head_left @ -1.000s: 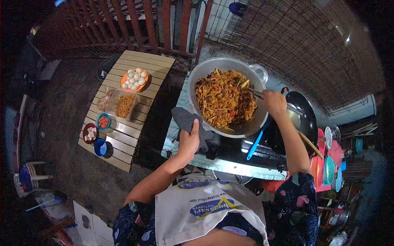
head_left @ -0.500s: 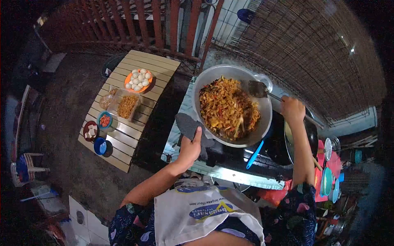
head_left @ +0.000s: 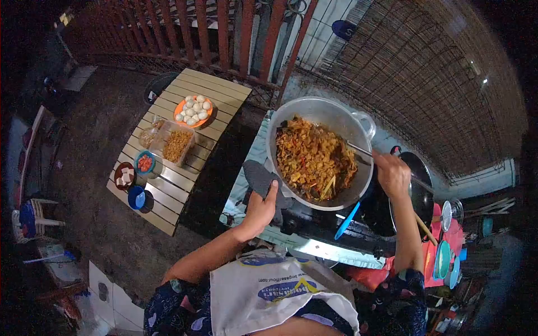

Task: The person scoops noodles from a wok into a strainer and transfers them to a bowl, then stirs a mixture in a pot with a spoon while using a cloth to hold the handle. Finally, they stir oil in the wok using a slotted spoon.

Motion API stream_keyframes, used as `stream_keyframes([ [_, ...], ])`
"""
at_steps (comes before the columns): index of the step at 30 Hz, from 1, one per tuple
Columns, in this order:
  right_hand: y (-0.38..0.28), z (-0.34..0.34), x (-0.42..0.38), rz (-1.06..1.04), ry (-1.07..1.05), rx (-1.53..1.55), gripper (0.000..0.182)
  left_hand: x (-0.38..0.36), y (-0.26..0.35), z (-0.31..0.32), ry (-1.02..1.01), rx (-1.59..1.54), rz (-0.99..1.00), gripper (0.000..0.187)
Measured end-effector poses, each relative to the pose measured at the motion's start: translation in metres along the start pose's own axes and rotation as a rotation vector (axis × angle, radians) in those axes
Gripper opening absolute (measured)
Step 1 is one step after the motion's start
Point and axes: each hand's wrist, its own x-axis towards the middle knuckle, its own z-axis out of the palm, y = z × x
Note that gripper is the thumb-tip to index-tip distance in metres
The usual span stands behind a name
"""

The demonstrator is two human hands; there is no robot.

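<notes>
A large metal pot (head_left: pixel 311 107) sits on the stove, holding a heap of browned, shredded-looking food (head_left: pixel 315 159) with red bits and pale stalks. My left hand (head_left: pixel 259 215) is closed on a dark grey cloth (head_left: pixel 261 178) against the pot's near left side, where the cloth hides any handle. In my right hand (head_left: pixel 393 175) is a spatula (head_left: pixel 360 149), gripped by its long metal handle. The handle slants over the right side of the pot, and the blade is buried in the food, out of sight.
Right of the pot stands a dark wok (head_left: pixel 419 168); a blue-handled utensil (head_left: pixel 347 222) lies on the stove (head_left: pixel 314 223). On the slatted table (head_left: pixel 168 210) at left are an orange plate (head_left: pixel 180 116) of eggs, a clear food container (head_left: pixel 178 147) and small bowls. Colourful dishes (head_left: pixel 443 260) crowd the right.
The spatula blade has gone from above the pot's right side down into the food, and my right hand has moved slightly left and down. The food has shifted. My left hand keeps its hold.
</notes>
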Motion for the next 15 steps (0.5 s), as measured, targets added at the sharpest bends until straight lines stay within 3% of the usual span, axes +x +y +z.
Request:
stream_keyframes([
  [3,0.012,-0.027,0.004,-0.019,0.02,0.049,0.017,-0.004,0.01,0.0,-0.006,-0.007,-0.004,0.033],
  [4,0.018,-0.029,0.009,0.123,-0.063,0.068,0.018,-0.004,0.006,0.0,0.0,-0.008,-0.005,0.033],
  [5,0.026,-0.023,0.019,0.118,-0.064,0.072,0.018,-0.001,0.0,0.0,0.001,-0.006,0.032,0.033],
  [7,0.044,-0.001,0.048,0.305,-0.297,-0.118,0.019,-0.002,0.001,-0.002,0.012,-0.002,0.066,0.034],
  [9,0.059,0.035,0.08,0.295,-0.328,-0.108,0.02,-0.006,0.016,-0.006,-0.038,0.123,0.0,0.035],
  [11,0.053,0.059,0.112,0.188,-0.373,0.013,0.021,-0.002,0.006,-0.006,-0.021,0.105,0.016,0.035],
  [13,0.041,0.088,0.133,-0.099,-0.335,0.134,0.021,-0.003,0.007,-0.004,-0.014,0.087,0.033,0.035],
  [15,0.022,0.091,0.14,-0.163,-0.372,0.163,0.021,-0.008,0.02,-0.002,0.041,0.111,-0.024,0.036],
])
